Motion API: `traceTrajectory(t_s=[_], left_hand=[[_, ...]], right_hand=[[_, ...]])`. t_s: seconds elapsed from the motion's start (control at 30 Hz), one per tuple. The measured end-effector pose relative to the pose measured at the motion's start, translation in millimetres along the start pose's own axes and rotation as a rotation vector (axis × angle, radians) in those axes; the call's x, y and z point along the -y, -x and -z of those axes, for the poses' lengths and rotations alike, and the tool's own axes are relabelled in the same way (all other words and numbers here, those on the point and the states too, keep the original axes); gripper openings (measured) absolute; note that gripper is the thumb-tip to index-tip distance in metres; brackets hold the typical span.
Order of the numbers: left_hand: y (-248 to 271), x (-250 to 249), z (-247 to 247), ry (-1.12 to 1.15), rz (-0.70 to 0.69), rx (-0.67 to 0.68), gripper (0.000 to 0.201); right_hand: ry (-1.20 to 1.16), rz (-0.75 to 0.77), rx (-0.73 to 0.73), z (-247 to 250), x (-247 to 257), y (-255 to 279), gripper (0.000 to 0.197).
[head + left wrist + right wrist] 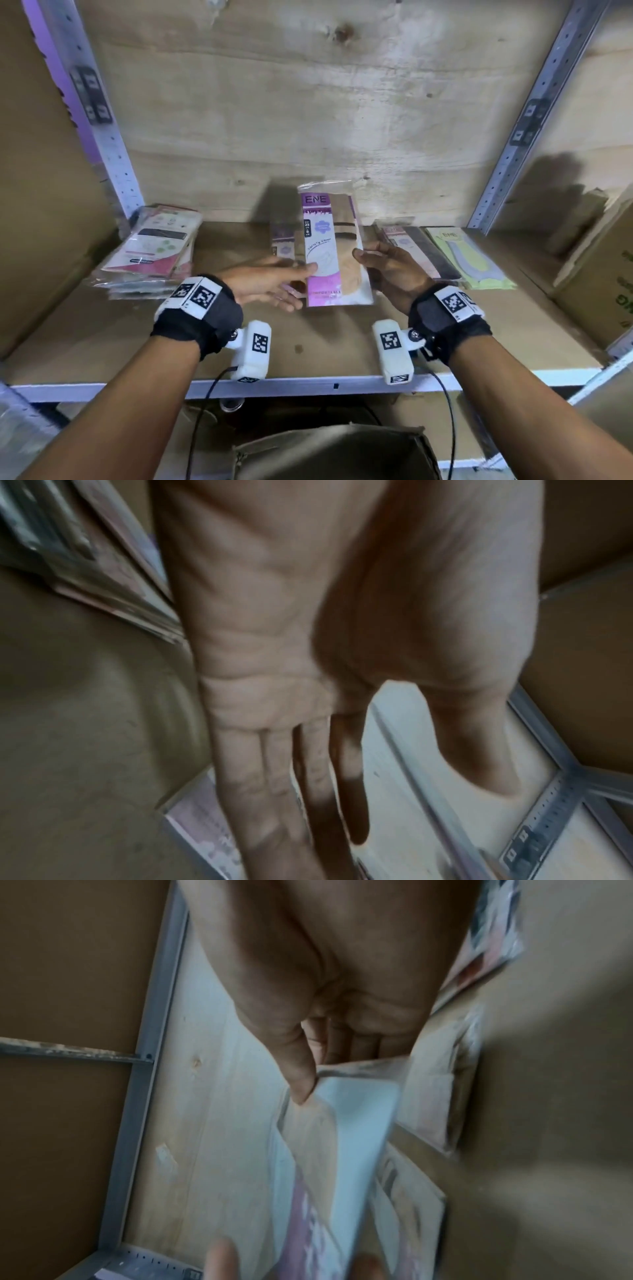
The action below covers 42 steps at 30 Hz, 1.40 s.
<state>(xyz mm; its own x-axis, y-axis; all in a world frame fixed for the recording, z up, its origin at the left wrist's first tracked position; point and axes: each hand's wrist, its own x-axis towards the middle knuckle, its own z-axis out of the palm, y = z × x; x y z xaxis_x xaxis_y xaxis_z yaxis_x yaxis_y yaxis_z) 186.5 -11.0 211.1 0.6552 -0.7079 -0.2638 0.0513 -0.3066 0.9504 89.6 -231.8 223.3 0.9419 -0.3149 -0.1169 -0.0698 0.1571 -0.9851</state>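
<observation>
**Packet held up over the shelf, between both hands**

Nearest, below the shelf, lies a drab brown thing point(329, 452); whether box or bag I cannot tell. Above it runs the white front rim of the shelf point(335, 382), and both forearms reach in over it, each with a black wristband point(198, 301) carrying checkered markers.

The left hand point(263, 284) is released: in the left wrist view its fingers point(274, 791) lie straight and side by side, with the thumb set apart. From the head view its thumb tip touches the front of the packet point(329, 246) near the left edge.

The right hand point(394, 270) grasps the packet at its right edge. The right wrist view shows the thumb point(298, 1080) pressed on the front face and the fingers tucked behind.

The packet is a flat clear sleeve with a purple and white card, standing nearly upright with its top leaning away. It hangs above the middle of the shelf, clear of the board.

Just behind it lies a low pile point(282, 240) of similar packets. A taller, slumped stack point(150, 250) sits well to the left. To the right lie more flat packs point(421, 250), the outermost yellow-green point(469, 260). A carton point(603, 274) stands at the far right. Behind all this rises the plywood back point(308, 102), between two perforated metal uprights point(534, 116).
</observation>
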Motion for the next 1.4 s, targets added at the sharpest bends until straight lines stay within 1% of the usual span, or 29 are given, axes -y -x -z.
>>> traceTrajectory(t_s=[0.03, 0.07, 0.17, 0.23, 0.3, 0.37, 0.43, 0.53, 0.63, 0.7, 0.77, 0.83, 0.93, 1.0, 1.07, 1.13, 1.23, 1.33, 1.4], left_hand=[[-1.7, -0.6, 0.0, -0.005, 0.012, 0.003, 0.029], [-3.5, -0.8, 2.3, -0.003, 0.019, -0.002, 0.023], [-8.9, -0.2, 12.7, 0.001, 0.017, 0.023, 0.022], [-11.4, 0.0, 17.4, -0.021, -0.003, 0.035, 0.021], [-14.2, 0.1, 21.9, -0.024, -0.015, 0.001, 0.022], [-17.8, 1.4, 27.4, -0.012, -0.002, -0.052, 0.024], [-22.1, 4.9, 32.1, -0.007, 0.016, -0.113, 0.028], [-29.6, 11.3, 37.4, -0.015, 0.053, -0.208, 0.030], [-36.6, 17.4, 40.9, -0.051, 0.070, -0.315, 0.028], [-41.4, 20.9, 42.4, -0.089, 0.082, -0.362, 0.023], [-44.6, 23.9, 42.6, -0.117, 0.107, -0.381, 0.021], [-47.0, 26.9, 43.8, -0.139, 0.145, -0.386, 0.024], [-48.9, 32.0, 46.4, -0.158, 0.169, -0.388, 0.029], [-48.9, 33.6, 45.9, -0.172, 0.172, -0.400, 0.035], [-47.5, 33.0, 43.9, -0.207, 0.167, -0.402, 0.035], [-44.9, 30.4, 41.6, -0.252, 0.165, -0.403, 0.029], [-43.5, 28.8, 40.2, -0.301, 0.156, -0.410, 0.026], [-44.5, 29.5, 38.5, -0.333, 0.147, -0.425, 0.009], [-45.1, 30.4, 38.3, -0.343, 0.151, -0.427, 0.008]], right_hand=[[-0.004, 0.002, -0.020, -5.8, 0.9, -4.8, 0.016], [-0.012, 0.004, -0.036, -10.3, 1.7, -9.8, 0.016], [-0.022, -0.003, -0.065, -22.3, 4.3, -23.4, 0.014], [0.025, -0.003, -0.064, -29.7, 7.4, -30.8, 0.016], [0.139, -0.005, -0.030, -36.0, 12.4, -35.3, 0.013], [0.299, -0.016, 0.031, -40.2, 17.3, -40.5, 0.025], [0.416, -0.064, 0.080, -42.8, 19.6, -45.3, 0.034], [0.483, -0.142, 0.124, -43.0, 18.4, -55.2, 0.043], [0.574, -0.172, 0.154, -46.5, 17.6, -68.6, 0.043], [0.727, -0.167, 0.148, -52.8, 14.8, -77.2, 0.040], [0.875, -0.158, 0.103, -58.9, 10.4, -83.4, 0.042], [0.964, -0.147, 0.065, -63.3, 6.5, -86.6, 0.046], [1.075, -0.144, 0.035, -69.2, 1.8, -88.2, 0.056], [1.096, -0.170, 0.038, -72.4, 0.0, -88.2, 0.063], [1.102, -0.189, 0.030, -73.9, -2.0, -88.1, 0.068], [1.125, -0.190, 0.006, -73.9, -3.9, -88.1, 0.073], [1.150, -0.189, 0.005, -72.7, -7.5, -89.4, 0.076], [1.178, -0.196, 0.016, -72.7, -10.3, -91.0, 0.076], [1.195, -0.197, 0.012, -72.8, -11.1, -91.3, 0.079]])
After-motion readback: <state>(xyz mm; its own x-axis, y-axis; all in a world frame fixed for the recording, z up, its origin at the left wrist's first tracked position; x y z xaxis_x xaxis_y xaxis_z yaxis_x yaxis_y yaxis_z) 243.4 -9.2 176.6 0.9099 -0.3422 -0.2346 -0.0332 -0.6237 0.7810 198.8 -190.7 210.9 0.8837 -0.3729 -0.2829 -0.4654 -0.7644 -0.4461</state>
